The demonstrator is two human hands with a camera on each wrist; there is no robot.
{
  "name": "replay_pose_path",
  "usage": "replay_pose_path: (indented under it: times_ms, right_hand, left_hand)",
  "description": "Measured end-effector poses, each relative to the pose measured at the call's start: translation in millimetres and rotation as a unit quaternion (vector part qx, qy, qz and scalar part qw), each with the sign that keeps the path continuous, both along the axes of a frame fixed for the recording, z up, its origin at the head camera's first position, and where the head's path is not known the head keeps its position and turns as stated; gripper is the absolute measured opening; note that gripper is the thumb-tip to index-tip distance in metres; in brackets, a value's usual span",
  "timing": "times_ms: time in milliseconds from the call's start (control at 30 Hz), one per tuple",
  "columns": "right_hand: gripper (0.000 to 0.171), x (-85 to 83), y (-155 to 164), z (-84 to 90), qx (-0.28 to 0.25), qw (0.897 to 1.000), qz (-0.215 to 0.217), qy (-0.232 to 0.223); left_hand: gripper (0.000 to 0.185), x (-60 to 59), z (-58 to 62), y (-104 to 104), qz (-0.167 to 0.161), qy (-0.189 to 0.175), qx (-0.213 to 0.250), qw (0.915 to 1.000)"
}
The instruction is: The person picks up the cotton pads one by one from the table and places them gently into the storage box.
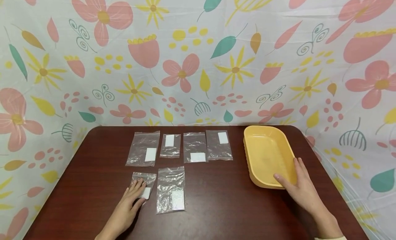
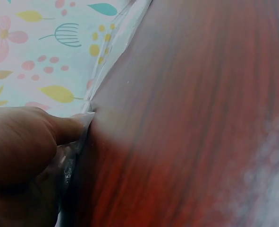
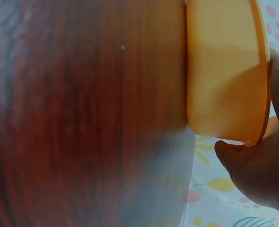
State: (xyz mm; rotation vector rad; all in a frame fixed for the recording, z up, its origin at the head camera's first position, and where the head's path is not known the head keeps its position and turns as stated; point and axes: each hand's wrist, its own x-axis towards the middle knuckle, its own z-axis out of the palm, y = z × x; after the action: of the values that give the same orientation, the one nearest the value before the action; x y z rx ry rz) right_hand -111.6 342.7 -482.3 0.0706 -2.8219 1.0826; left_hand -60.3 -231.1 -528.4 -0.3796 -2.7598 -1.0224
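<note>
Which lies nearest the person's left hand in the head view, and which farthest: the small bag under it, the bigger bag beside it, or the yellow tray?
1. Small bag: under the left hand fingers, front left.
2. Bigger bag: just right of it.
3. Yellow tray: far right, touched by the right hand.

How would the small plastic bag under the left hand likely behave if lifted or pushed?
The small bag looks thin and crinkled, so probably floppy and very light. Lying flat on the smooth table under the left hand, it would likely slide, not tip.

Left hand (image 1: 131,200) presses a small bag (image 1: 145,183) — right hand (image 1: 298,185) grips the yellow tray (image 1: 263,143).
</note>
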Motion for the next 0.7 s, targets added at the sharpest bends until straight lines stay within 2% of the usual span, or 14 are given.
replay_pose_path:
  times_ms: [467,700]
  right_hand:
    - [0.102,1.2,-0.6,0.1,0.003,1.0,0.0,-0.001]
    - [0.102,0.8,-0.4,-0.1,0.008,1.0,-0.004,0.001]
  left_hand:
    - [0.039,0.9,-0.7,-0.1,0.022,0.046,0.032,0.9982]
    - [0.035,-2.4,3.9,-0.2,0.032,0.04,0.055,0.9972]
